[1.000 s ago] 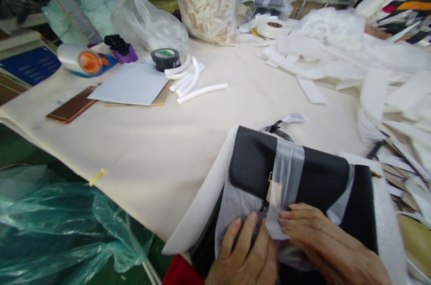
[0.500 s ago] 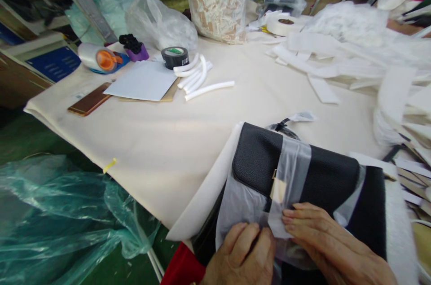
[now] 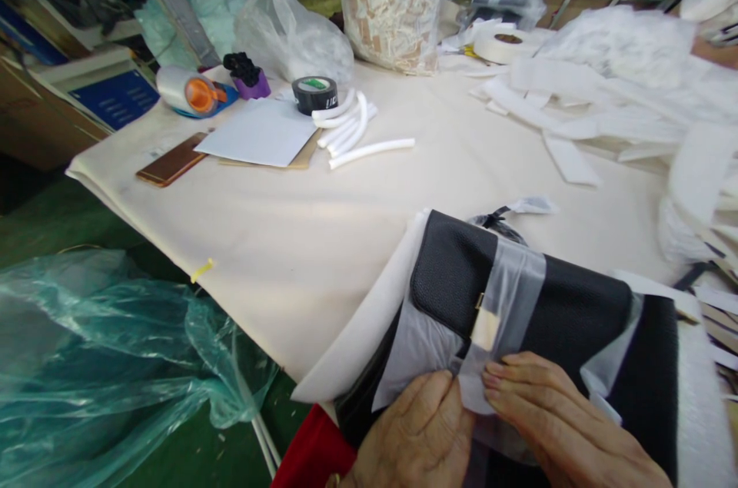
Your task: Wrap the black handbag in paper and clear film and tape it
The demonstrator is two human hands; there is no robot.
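A black pebbled-leather bag (image 3: 582,303) lies tilted at the table's front edge, its flap toward the far side. A translucent wrapping strip (image 3: 519,280) runs over the flap and its gold-coloured clasp (image 3: 480,301). My left hand (image 3: 418,430) is closed with bent fingers at the strip's lower end, beside the clasp. My right hand (image 3: 565,419) has its fingers together, gripping the strip's lower right edge; its thumb is hidden. More translucent wrap (image 3: 420,346) covers the bag's front near my left hand. White foam sheet (image 3: 369,319) shows along the bag's left side.
Black tape (image 3: 314,94), white tubes (image 3: 372,153), a paper sheet (image 3: 259,133) and a phone (image 3: 171,159) lie at the far left. White strips (image 3: 576,111) pile up on the right. Green plastic (image 3: 115,365) hangs below the table edge (image 3: 247,334).
The view has shifted, so most things sit a little further right. My left fingers have moved closer to the strip's end and my right hand. The right hand keeps its place on the strip.
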